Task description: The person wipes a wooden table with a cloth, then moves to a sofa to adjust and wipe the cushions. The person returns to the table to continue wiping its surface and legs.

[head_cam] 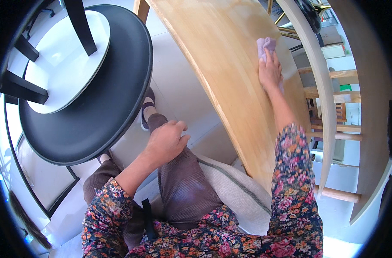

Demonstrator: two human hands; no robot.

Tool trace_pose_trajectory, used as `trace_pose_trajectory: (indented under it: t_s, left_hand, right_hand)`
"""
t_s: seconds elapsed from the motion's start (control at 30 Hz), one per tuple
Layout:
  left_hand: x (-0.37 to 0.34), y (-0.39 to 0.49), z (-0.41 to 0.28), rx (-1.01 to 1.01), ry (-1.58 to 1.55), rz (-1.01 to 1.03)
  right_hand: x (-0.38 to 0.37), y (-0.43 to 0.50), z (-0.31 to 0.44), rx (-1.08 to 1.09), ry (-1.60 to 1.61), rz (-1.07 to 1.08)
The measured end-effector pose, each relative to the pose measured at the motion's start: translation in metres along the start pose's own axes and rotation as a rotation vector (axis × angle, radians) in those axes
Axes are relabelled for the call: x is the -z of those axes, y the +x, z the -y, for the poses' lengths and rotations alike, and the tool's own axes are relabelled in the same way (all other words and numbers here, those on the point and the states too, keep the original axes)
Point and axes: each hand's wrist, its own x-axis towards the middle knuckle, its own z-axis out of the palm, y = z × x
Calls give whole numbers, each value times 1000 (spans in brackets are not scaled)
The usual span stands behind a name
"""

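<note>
A crumpled pale purple cloth is under my right hand, which presses it against a light wooden tabletop. My right arm stretches forward over the far side of that surface. Some cloth shows beyond the fingertips, and a small piece shows beside the wrist. My left hand hovers over my leg, left of the tabletop's near edge. Its fingers are loosely curled, and I see nothing in them.
On the left, a black round tabletop bears a white round piece with black legs standing up from it. A whitish woven sack lies beside my leg. Wooden furniture rails stand to the right, over a tiled floor.
</note>
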Motion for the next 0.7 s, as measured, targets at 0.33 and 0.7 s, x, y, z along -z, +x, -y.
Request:
trace_pose_trajectory:
  t_s: [0.33, 0.7]
  left_hand:
    - [3, 8, 5, 2, -31, -60]
    - [4, 7, -1, 32, -33, 19]
  right_hand:
    - [13, -19, 4, 124, 6, 42]
    - [88, -226, -29, 393, 150, 88]
